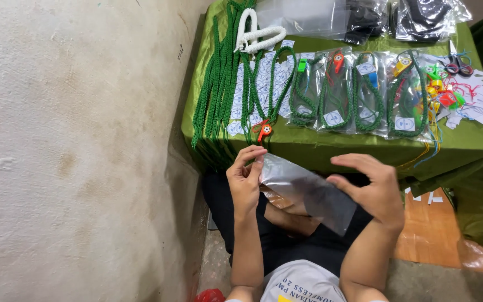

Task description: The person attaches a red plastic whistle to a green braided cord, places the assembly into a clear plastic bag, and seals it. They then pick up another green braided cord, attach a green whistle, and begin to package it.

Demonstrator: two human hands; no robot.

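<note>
I see the clear plastic bag (308,193) held over the lap, just below the near edge of the green-clothed table (331,148); its long axis runs on a slant, from its upper end by the table edge down and to the right, away from the table. The film looks thin, glossy and slightly crumpled, a flat oblong. My left hand (245,178) pinches the bag's upper end between thumb and fingers. My right hand (371,187) is half spread, thumb against the bag's right edge, fingers loosely curved above it. On the table lie green braided cords (219,78), a white coiled cord (258,34), an orange plastic whistle (264,130) at the table's near edge, and a row of bagged cords (359,92) in shiny sleeves.
</note>
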